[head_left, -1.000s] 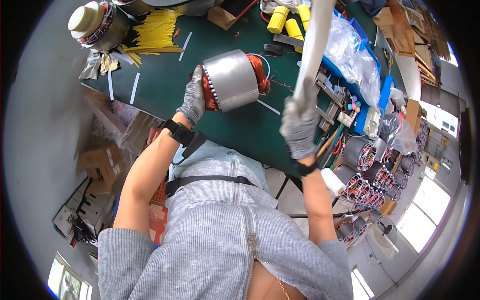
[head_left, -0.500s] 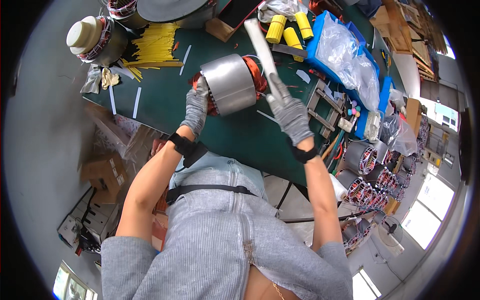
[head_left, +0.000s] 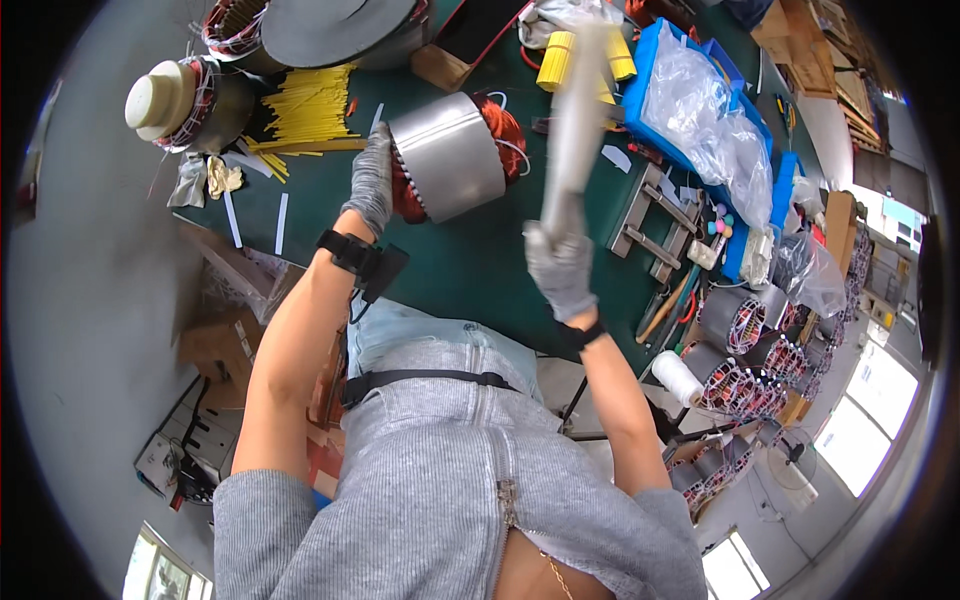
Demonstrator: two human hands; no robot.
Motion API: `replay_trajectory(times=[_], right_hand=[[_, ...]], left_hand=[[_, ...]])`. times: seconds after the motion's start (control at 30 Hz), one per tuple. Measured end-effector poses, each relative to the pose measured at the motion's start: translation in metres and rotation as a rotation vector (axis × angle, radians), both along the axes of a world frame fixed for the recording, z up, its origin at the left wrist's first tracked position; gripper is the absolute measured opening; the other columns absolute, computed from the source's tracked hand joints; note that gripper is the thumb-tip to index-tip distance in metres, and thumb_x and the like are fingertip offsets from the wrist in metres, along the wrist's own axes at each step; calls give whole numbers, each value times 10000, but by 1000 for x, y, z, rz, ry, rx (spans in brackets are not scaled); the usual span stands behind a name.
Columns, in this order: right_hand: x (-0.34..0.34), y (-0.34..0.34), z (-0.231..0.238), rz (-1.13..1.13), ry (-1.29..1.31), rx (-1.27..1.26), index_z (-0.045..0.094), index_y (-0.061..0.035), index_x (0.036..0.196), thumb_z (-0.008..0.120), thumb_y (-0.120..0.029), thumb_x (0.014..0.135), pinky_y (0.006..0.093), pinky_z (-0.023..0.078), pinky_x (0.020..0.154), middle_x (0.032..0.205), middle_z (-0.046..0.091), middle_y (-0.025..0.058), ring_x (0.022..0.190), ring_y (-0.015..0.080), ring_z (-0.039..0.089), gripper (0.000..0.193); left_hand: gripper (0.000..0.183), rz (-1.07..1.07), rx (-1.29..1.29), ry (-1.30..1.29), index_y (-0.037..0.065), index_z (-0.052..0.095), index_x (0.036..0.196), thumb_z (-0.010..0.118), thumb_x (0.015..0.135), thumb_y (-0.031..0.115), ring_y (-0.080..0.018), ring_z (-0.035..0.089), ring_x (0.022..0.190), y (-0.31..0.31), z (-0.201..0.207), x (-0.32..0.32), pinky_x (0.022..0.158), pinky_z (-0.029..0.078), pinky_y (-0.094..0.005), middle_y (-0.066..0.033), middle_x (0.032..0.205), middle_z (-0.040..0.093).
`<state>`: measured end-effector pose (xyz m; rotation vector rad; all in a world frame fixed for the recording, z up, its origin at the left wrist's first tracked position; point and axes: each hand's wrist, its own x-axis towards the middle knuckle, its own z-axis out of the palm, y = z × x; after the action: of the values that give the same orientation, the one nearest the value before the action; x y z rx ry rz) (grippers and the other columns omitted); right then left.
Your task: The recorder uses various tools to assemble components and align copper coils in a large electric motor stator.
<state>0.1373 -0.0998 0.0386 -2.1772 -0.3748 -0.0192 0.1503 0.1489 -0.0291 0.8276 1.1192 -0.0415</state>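
A motor stator (head_left: 450,160), a silver metal cylinder with orange copper windings at both ends, lies on its side on the green table. My gloved left hand (head_left: 372,180) grips its left end, fingers around the rim by the windings. White cord loops stick out of the right-hand windings. Right of the stator, my gloved right hand (head_left: 562,262) is closed round the lower end of a long white bat-like stick (head_left: 577,120). The stick points away from me, apart from the stator and smeared by motion.
Yellow strips (head_left: 312,105) lie at the far left beside another stator (head_left: 215,105) with a cream block on it. A blue bin (head_left: 650,85) with clear plastic bags stands at the right, near a metal clamp-like frame (head_left: 650,225). More stators (head_left: 725,315) line the right side.
My right hand has drawn a little nearer to me, and the stick has swung from leaning left to nearly upright. My left hand has shifted slightly up along the stator's end.
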Motion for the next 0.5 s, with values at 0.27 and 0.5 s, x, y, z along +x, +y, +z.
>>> replay_trajectory(times=[0.27,0.5], right_hand=[[34,-60,-69,-114,345,-385,257,-314,1369,567,-256,815,447,490,609,797,612,185,682,372,604,638],[80,-51,-29,-133,-186,-477,530,-142,1189,593,-229,794,408,422,790,967,520,142,893,316,521,410]], left_hand=[[308,65,-54,-52,85,601,860,556,841,389,-139,549,619,4,14,13,614,471,-309,-7,706,591],[532,-326,415,-41,-21,579,1032,388,899,458,-185,592,760,-17,20,-29,681,470,-305,-79,880,625]])
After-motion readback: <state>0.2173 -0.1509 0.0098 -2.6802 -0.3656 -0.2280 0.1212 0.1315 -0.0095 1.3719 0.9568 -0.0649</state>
